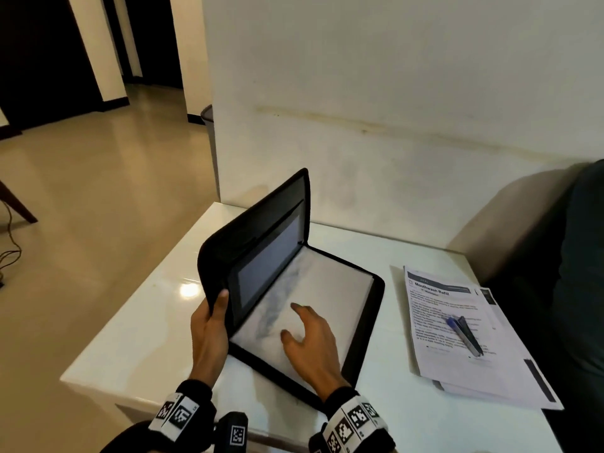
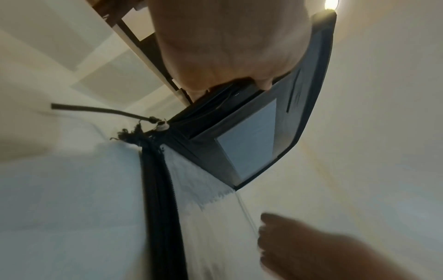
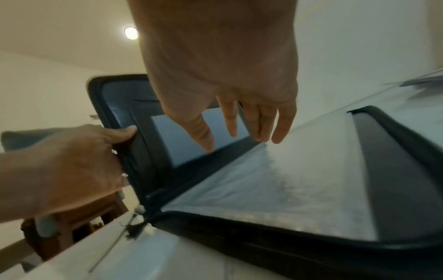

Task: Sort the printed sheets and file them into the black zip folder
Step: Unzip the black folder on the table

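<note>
Head view shows the black zip folder [image 1: 294, 289] lying open at the centre of the frame on the white desk [image 1: 137, 322], its lower half flat and its cover raised at a steep angle toward the upper left. The left hand [image 1: 209, 328] grasps the near edge of the raised cover, thumb on the inner face and fingers behind it. The right hand [image 1: 310, 341] is released, fingers spread and straight, over the white sheet [image 1: 336, 286] already in the lower half; whether the fingertips touch the paper cannot be told.

The printed sheets [image 1: 457, 328] yet to be filed lie in a loose stack at the right of the frame, well apart from the folder, with two pens [image 1: 464, 333] resting on top.

Handling notes:
- The folder cover appears padded and semi-stiff; judged to stay up only while held, so keep the grip on its edge.
- The sheets are light, thin and limp. They probably slide easily on the glossy desk and crease if pinched at one corner.
- Remove the pens first; they are likely to roll off.
- Take the stack along one long edge, fingers under, thumb above, and support the far side when lifting.
</note>
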